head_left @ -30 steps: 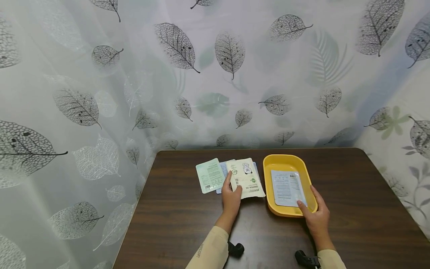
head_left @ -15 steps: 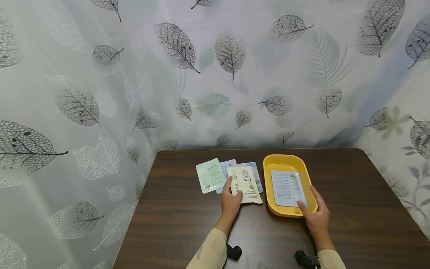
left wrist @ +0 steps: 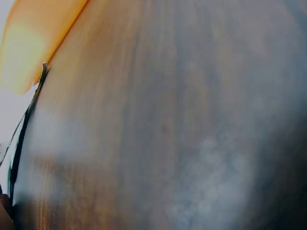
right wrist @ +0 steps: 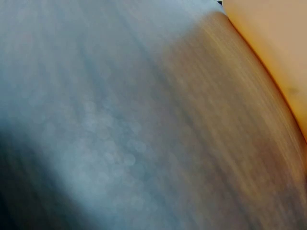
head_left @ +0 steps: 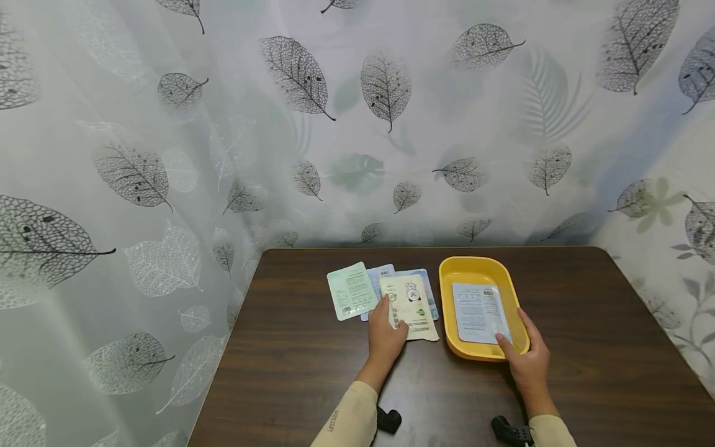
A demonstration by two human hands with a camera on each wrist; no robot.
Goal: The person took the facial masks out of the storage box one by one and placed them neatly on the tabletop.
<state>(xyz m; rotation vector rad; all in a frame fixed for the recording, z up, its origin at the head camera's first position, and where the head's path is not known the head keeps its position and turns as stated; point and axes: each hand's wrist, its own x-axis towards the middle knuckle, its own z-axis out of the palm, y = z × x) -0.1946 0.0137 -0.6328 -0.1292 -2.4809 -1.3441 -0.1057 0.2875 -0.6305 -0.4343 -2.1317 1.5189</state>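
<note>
In the head view my left hand holds a cream-coloured flat packet by its left side. The packet carries a cartoon animal and the print "ESSENTIAL OIL". It overlaps a blue packet behind it; a pale blue packet and a mint green packet lie to its left. My right hand grips the near right rim of a yellow tray, thumb on the inner side. Inside the tray rests a light blue printed packet. The hidden fingers of both hands cannot be seen.
All of this is on a dark brown wooden table. A leaf-printed curtain hangs behind and at both sides. In both wrist views the tabletop is blurred, with part of the yellow tray at the edge.
My left hand has moved the cream packet slightly left and towards me, uncovering more of the blue packets behind it. My right hand and the tray have stayed in place.
</note>
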